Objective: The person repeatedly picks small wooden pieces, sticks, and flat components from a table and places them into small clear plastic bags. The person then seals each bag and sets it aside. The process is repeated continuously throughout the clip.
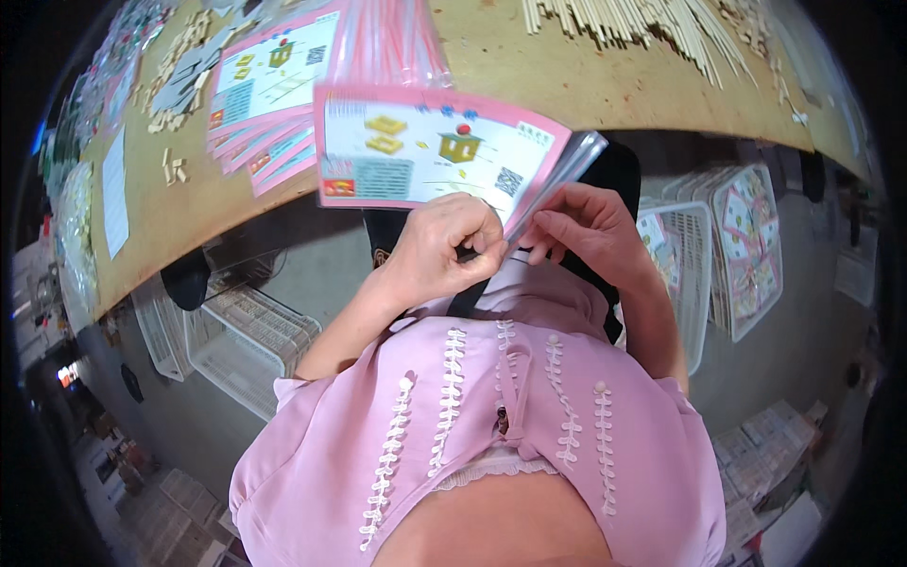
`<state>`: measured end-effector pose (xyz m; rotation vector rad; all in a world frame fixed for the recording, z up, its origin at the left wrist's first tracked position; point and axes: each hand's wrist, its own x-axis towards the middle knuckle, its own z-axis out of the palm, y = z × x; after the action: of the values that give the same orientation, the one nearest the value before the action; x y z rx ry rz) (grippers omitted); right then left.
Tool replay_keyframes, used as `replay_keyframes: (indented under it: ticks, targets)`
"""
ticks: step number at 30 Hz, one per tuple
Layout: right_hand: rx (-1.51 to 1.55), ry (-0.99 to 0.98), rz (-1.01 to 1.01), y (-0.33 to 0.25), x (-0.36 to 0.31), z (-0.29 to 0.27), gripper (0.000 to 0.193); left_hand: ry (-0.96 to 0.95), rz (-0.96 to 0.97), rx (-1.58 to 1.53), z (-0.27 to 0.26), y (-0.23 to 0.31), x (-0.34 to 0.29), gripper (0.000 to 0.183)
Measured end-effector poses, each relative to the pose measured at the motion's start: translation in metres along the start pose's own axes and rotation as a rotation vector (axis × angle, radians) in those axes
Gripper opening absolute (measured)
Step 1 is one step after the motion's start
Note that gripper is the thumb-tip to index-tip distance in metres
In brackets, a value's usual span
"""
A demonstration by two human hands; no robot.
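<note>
A flat plastic packet point(378, 142) with a pink-bordered printed card is held up over my lap, in front of the table edge. The card shows yellow wooden shapes and a small model with a red ball. My left hand point(444, 244) is closed at the packet's lower edge, with thumb and forefinger pinched together. At the packet's right end, my right hand point(595, 231) pinches the edge, where clear plastic point(578, 156) stands up and catches the light. What lies between the fingertips is partly hidden.
On the table point(501, 71) lie a fanned stack of similar packets point(274, 90), pink plastic bags point(392, 42), small wooden pieces point(175, 170) and a white strip point(115, 194). Wooden sticks point(642, 26) lie at the far right. White crates point(697, 274) stand right, another crate point(236, 354) left.
</note>
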<state>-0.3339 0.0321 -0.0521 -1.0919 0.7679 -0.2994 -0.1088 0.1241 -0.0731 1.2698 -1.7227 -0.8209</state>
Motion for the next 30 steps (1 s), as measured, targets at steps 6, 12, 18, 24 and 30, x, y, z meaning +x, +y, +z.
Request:
replay_keyframes:
  ticks: [6,12,18,24,30]
  targets:
    - [0.169,0.319,-0.112,0.059,-0.023,-0.001,0.009,-0.172,-0.269,-0.366,0.055,-0.009,0.009,0.015]
    - [0.239,0.495,-0.201,0.089,-0.018,-0.005,0.011,-0.182,-0.201,-0.330,0.080,-0.022,0.018,0.016]
    - [0.189,0.410,-0.200,0.100,-0.009,-0.019,0.011,-0.060,-0.173,-0.154,0.086,-0.032,0.020,0.018]
    - [0.281,0.411,-0.227,0.097,-0.002,-0.010,0.012,0.027,-0.249,-0.113,0.082,-0.038,0.028,0.013]
    - [0.252,0.438,-0.250,0.104,0.002,-0.016,0.012,-0.092,-0.257,-0.080,0.076,-0.027,0.031,0.010]
